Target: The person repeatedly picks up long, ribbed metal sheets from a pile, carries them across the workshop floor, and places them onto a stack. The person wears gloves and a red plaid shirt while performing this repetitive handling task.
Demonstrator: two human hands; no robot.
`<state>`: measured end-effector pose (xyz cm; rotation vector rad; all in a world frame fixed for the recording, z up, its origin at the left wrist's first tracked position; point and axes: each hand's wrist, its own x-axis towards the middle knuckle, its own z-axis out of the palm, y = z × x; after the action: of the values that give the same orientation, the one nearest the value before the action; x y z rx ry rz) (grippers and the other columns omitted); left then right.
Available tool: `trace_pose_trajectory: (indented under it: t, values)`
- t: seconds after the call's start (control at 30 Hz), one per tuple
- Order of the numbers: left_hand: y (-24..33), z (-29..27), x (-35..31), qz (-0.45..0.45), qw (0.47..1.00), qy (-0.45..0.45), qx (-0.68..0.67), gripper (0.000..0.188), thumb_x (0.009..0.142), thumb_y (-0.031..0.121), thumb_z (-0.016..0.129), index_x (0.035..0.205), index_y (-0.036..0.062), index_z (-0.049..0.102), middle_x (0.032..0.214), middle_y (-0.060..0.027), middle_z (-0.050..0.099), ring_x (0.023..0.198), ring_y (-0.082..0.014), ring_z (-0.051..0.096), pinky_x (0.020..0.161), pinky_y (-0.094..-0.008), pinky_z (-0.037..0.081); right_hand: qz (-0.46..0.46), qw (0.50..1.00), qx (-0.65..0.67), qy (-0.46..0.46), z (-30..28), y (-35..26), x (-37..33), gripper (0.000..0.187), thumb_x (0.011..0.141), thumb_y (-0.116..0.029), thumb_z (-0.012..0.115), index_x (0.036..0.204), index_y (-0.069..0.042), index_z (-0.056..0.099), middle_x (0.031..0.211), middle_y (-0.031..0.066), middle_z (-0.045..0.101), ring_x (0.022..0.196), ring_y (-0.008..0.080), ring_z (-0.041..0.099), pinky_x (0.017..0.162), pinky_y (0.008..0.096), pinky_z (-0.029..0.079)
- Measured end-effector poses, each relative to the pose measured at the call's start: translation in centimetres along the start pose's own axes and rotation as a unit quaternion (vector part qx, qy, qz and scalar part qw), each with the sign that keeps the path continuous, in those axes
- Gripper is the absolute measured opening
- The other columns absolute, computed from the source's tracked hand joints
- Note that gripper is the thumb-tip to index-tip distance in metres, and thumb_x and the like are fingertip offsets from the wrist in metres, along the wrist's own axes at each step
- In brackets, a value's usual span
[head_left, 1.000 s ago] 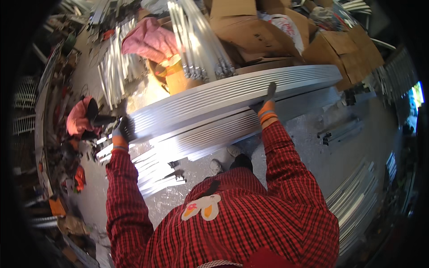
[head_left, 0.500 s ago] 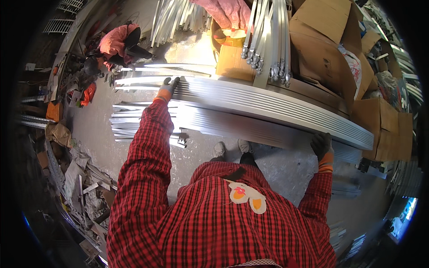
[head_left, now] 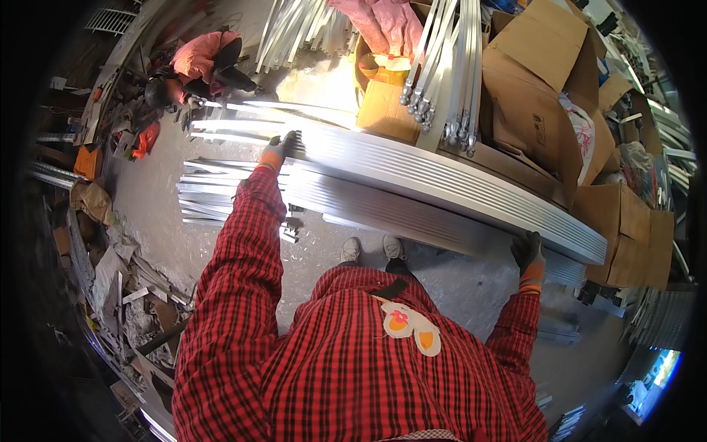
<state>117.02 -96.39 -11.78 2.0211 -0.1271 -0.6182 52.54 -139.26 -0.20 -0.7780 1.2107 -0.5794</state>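
Note:
A stack of long, silver metal profiles lies side by side across the view, sloping down to the right. At its left end is my left hand in a dark glove with an orange cuff, its fingers curled over the end. My right hand, gloved alike, grips the near edge toward the right end. Both palms and the undersides of the fingers are hidden. More silver profiles show below the near edge, and loose strips lie left of them.
A person in a pink top bends down at the far left. Cardboard boxes and upright metal rods stand beyond the stack. Scrap litters the left side. My shoes are on the grey floor.
The whole view has turned slightly, so the stack slopes more steeply down to the right. Both hands keep their places on the profiles.

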Motion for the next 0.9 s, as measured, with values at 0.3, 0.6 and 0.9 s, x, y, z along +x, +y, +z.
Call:
trace_pose_trajectory:
  t: [0.3, 0.6, 0.9]
  values:
    - [1.2, 2.2, -15.1, -0.103, 0.926, 0.359, -0.051, 0.079, 0.092, 0.066, 0.055, 0.121, -0.0076, 0.063, 0.111, -0.0181, 0.070, 0.103, -0.0302, 0.063, 0.093, -0.0384, 0.047, -0.375, 0.886, -0.265, -0.067, 5.3, -3.1, -0.7, 0.037, 0.096, -0.029, 0.065, 0.123, -0.004, 0.064, 0.114, 0.0130, 0.068, 0.101, 0.0270, 0.066, 0.085, 0.0380, 0.054]
    - [-19.9, 2.2, -34.9, -0.410, 0.851, 0.294, -0.148, 0.074, 0.088, 0.075, 0.050, 0.131, 0.0153, 0.057, 0.128, -0.0053, 0.062, 0.117, -0.0292, 0.059, 0.093, -0.0532, 0.044, -0.499, 0.447, -0.733, -0.115, 16.5, 0.7, 5.0, 0.057, 0.094, -0.044, 0.056, 0.142, -0.011, 0.054, 0.143, 0.0169, 0.053, 0.132, 0.0396, 0.046, 0.115, 0.0521, 0.028]
    - [-25.2, 4.0, -48.1, -0.488, 0.776, 0.265, -0.300, 0.072, 0.085, 0.074, 0.056, 0.132, 0.0199, 0.056, 0.132, -0.0002, 0.060, 0.121, -0.0278, 0.057, 0.094, -0.0522, 0.043, -0.546, 0.426, -0.715, -0.093, 15.2, 2.6, 2.5, 0.059, 0.097, -0.044, 0.050, 0.146, -0.012, 0.048, 0.146, 0.0185, 0.049, 0.133, 0.0397, 0.045, 0.113, 0.0530, 0.028]
